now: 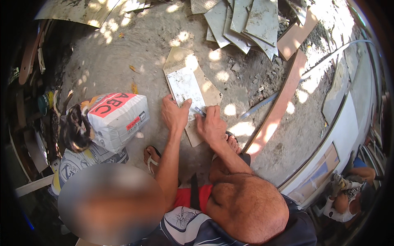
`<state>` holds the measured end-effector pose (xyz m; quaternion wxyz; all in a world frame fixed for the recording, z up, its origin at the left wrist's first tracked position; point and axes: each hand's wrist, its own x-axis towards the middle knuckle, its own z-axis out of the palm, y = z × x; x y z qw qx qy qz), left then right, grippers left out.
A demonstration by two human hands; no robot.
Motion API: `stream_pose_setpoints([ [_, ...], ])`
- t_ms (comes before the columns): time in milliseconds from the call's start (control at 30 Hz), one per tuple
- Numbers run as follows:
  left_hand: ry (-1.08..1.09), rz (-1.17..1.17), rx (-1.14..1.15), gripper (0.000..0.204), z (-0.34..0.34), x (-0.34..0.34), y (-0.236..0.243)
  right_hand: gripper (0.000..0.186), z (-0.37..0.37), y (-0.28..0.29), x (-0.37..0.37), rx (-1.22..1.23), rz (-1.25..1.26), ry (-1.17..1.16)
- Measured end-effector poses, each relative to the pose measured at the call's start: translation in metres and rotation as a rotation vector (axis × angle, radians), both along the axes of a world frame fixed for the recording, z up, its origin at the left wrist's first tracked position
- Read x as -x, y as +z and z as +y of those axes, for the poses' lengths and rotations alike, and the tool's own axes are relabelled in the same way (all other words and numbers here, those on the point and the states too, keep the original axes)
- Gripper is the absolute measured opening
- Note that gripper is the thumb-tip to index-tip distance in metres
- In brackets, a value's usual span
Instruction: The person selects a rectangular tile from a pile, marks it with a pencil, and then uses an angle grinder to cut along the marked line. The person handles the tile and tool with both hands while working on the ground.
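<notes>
A white rectangular tile piece (185,85) with grey specks lies on top of a larger beige, angular tile piece (210,92) on the ground in front of me. My left hand (174,112) grips the white tile's near left side, thumb across its top and fingers along the edge. Closed round a small flat tool (199,110) with a shiny metal face, my right hand (211,125) rests at the white tile's near right edge. The tool's other end is hidden in the fingers, so its exact kind cannot be made out.
Broken tiles (240,24) are heaped at the far side. A reddish-brown board (279,102) and a thin metal strip (259,105) lie to the right. Bags (119,123) and a dark cat (74,130) are at left. Another person (349,192) sits at lower right.
</notes>
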<state>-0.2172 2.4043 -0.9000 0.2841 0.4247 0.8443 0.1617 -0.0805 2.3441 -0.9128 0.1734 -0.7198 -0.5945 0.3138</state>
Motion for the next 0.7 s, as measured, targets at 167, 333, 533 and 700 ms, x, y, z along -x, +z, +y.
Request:
stream_pose_setpoints([
  [167, 0.117, -0.193, 0.058, 0.081, 0.004, -0.009, 0.009, 0.050, 0.006, 0.010, -0.015, 0.001, 0.024, -0.064],
  [333, -0.010, -0.209, 0.143, 0.062, 0.003, -0.021, 0.006, 0.052, 0.007, 0.025, -0.034, 0.055, 0.050, -0.131],
  [533, 0.149, -0.870, -0.071, 0.032, 0.007, -0.022, -0.003, 0.055, 0.005, 0.017, -0.047, 0.016, 0.161, -0.192],
  [700, 0.282, -1.123, -0.176, 0.040, 0.008, -0.037, 0.023, 0.056, 0.012, 0.026, -0.052, 0.022, 0.212, -0.193],
])
